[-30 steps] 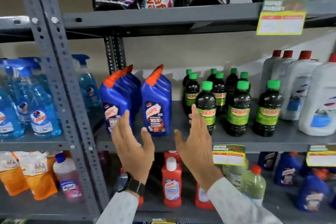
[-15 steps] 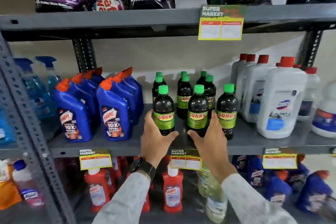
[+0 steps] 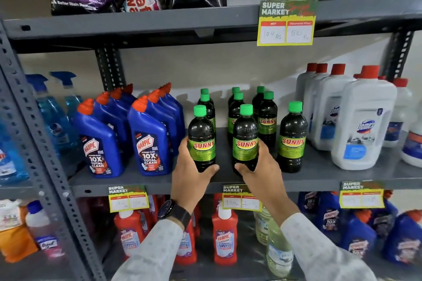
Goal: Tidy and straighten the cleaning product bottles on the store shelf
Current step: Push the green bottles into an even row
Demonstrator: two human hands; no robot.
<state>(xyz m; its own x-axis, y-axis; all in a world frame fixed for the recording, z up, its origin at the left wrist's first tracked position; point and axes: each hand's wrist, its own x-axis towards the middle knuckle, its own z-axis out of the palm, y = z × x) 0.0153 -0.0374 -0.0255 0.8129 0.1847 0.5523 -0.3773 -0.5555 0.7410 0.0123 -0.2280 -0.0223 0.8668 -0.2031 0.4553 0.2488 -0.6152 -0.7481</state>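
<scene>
Sunny bottles are standing upright at the shelf (image 3: 319, 178) front; the left hand (image 3: 189, 173) is wrapping the left front bottle (image 3: 201, 138) and the right hand (image 3: 262, 171) the middle front bottle (image 3: 245, 141), each gripping low, while the right front bottle (image 3: 293, 137) is standing free beside the right hand.

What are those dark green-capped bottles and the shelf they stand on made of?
Sunny bottles: probably clear glossy plastic filled with dark liquid, judging by the highlights; the green caps look like matte ribbed plastic. Shelf: apparently grey-painted metal, given the punched uprights and thin folded edge.
</scene>
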